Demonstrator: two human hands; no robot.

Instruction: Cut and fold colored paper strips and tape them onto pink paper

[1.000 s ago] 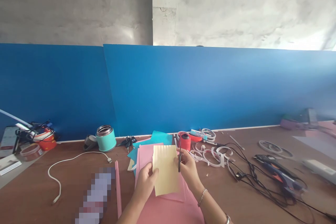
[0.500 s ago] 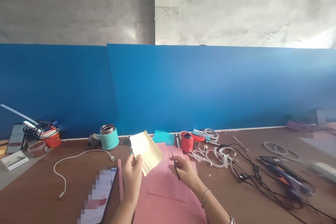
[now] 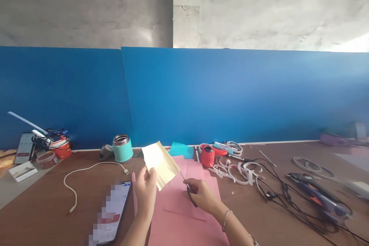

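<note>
While the left hand (image 3: 146, 185) pinches the pale yellow sheet (image 3: 162, 164) by its lower left edge, thumb on the near face, the right hand (image 3: 205, 196) grips dark-handled scissors (image 3: 191, 199), blades pointing up and left at the sheet's right corner. Sheet is off the counter (image 3: 245, 219), tilted, with faint creases or folds across it, above and left of a stack of pink paper (image 3: 184, 230). Blade tips are at or just beside that corner; can't tell whether the paper sits between them, or how wide they are spread. Step in hand looks like lining up or starting a cut on the yellow sheet. Next move seems to call for a steady left pinch, with those fingers clear of the blade line, and the scissors squared to the edge before closing; thin, loosely hanging paper could bend away instead of cutting clean. Around the hands: phone (image 3: 123, 196) left of the left forearm, narrow pink strip (image 3: 135, 200) between them, teal paper (image 3: 182, 150) behind the stack, red container (image 3: 207, 157) just right of that, white loops (image 3: 239, 175) farther right, open turquoise jar (image 3: 122, 151) back left.
</note>
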